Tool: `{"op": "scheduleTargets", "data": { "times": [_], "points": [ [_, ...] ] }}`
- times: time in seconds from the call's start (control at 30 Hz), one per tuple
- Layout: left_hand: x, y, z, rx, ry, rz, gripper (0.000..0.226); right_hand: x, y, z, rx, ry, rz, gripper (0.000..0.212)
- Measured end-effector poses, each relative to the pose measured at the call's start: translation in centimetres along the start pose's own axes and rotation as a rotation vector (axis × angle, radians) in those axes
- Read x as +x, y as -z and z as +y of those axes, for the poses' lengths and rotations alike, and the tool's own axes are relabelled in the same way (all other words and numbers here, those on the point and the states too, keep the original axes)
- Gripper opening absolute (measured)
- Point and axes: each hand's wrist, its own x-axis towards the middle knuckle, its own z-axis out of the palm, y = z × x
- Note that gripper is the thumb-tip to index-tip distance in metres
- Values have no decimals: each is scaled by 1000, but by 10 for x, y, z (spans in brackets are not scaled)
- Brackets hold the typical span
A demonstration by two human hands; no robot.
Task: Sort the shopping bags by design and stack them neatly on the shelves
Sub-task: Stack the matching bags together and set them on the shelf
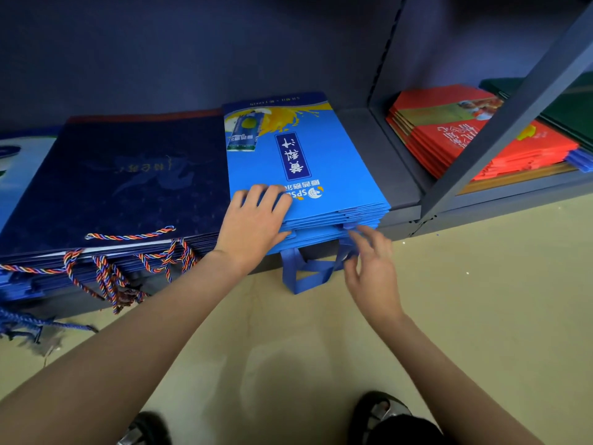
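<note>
A stack of bright blue shopping bags [321, 162] with a yellow splash and a drink carton print lies flat on the bottom shelf [401, 187]. My left hand [253, 220] grips the stack's near left corner, fingers on top and thumb tucked under the upper bags. My right hand [369, 268] hovers at the stack's front right with loosely spread fingers, touching the blue ribbon handles [305, 274] that hang over the shelf edge. A stack of dark navy bags [122, 178] with twisted multicoloured rope handles lies to the left.
A stack of red bags [455, 139] lies in the neighbouring shelf bay at the right, behind a slanted grey shelf post [500, 130]. Dark green bags [571, 110] lie farther right. Beige floor [481, 284] lies in front. My feet show at the bottom.
</note>
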Motion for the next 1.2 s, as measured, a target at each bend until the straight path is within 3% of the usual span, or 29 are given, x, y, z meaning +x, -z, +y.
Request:
{"op": "scheduleTargets", "data": {
  "times": [0.13,0.4,0.67,0.83,0.9,0.97,1.07,1.2],
  "points": [
    [2,2,-2,21,-6,19,62,10,1,9,75,-167,29,42],
    [6,8,-7,76,-18,19,61,1,1,8,-20,1,-98,60],
    [9,11,-9,62,-23,40,59,7,-9,-10,-231,-54,-235,75],
    [3,3,-3,19,-3,-5,60,21,-12,-22,-243,-135,-280,52],
    [1,1,-1,16,-5,-17,60,16,-13,-19,-131,-80,-230,44],
    [2,1,-2,20,-5,-12,60,11,-5,-12,-20,-16,-66,35],
    [3,2,-3,30,-10,-4,60,22,22,2,-26,30,82,26],
    [4,3,-3,35,-5,-1,62,52,37,16,-185,99,-7,54]
  ]
}}
